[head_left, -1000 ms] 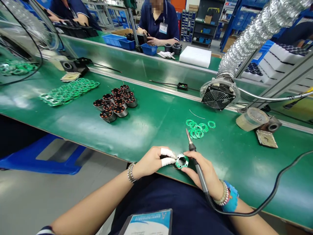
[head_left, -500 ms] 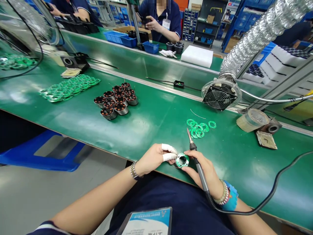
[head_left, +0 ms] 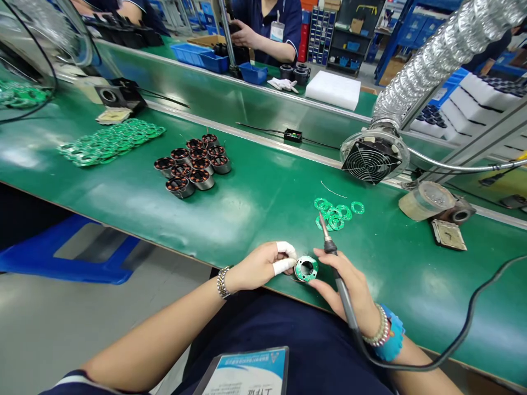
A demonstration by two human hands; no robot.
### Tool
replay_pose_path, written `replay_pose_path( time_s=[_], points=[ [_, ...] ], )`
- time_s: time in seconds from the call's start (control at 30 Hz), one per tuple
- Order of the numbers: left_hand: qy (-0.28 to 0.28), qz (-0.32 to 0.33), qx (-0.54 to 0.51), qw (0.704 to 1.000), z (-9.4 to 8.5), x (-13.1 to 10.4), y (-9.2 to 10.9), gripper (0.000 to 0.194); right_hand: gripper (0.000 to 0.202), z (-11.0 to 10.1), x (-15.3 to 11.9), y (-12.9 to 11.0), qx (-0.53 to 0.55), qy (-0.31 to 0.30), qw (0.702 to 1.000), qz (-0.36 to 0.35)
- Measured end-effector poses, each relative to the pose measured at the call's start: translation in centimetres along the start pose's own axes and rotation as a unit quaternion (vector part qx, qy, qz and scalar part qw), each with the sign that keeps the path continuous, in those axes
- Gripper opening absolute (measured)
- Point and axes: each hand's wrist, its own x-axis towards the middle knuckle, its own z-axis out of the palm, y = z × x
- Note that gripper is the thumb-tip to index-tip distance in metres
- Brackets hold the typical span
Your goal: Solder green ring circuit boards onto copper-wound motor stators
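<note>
At the table's near edge, my left hand [head_left: 263, 264], with white finger covers on two fingers, is closed in a pinch at the left side of a motor stator. A green ring-shaped circuit board [head_left: 306, 269] lies on top of this stator. My right hand [head_left: 349, 288] holds a soldering iron [head_left: 342, 291] across the palm, its tip pointing up and away. The right thumb is close to the board's lower right edge, and the index finger is raised just off it. Several loose green ring boards [head_left: 335, 214] lie beyond the iron's tip.
A group of stators [head_left: 193, 164] stands left of centre, with stacked green boards [head_left: 111, 141] farther left. A fan with a foil duct [head_left: 370, 158] sits at the back right, near a tub [head_left: 426, 201] and a soldering sponge [head_left: 449, 235]. A co-worker [head_left: 267, 33] sits opposite.
My right hand has drawn slightly right, its index finger coming off the board. The soldering iron has shifted right with it. The left hand stays at the stator.
</note>
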Motion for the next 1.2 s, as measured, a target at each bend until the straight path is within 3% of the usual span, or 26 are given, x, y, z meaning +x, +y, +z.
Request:
replay_pose_path(
  time_s=[0.1,0.3,0.53,0.9,1.13,1.2],
  points=[
    [0.004,-0.002,0.005,1.0,0.0,0.1,0.0,0.014,0.028,-1.5,-0.1,-0.9,-0.004,0.027,0.999,-0.023],
    [0.013,0.005,0.034,0.999,-0.1,0.1,0.2,0.014,0.027,-3.4,-0.1,-2.1,0.036,-0.007,0.999,-0.025],
    [0.017,-0.003,0.041,0.999,-0.1,0.0,0.3,0.013,0.023,-3.2,-0.1,-2.3,0.057,-0.033,0.998,0.022],
    [0.018,-0.003,0.02,1.0,0.0,0.0,0.5,0.012,0.025,-3.3,-0.1,-2.3,0.071,-0.042,0.996,0.017],
    [0.021,0.006,0.033,0.999,0.0,0.0,0.4,0.013,0.026,-3.1,-0.1,-1.4,0.043,-0.005,0.999,0.007],
    [0.018,0.003,0.017,1.0,0.0,0.0,0.4,0.012,0.025,-2.7,0.3,-0.8,0.022,-0.033,0.999,0.007]
  ],
)
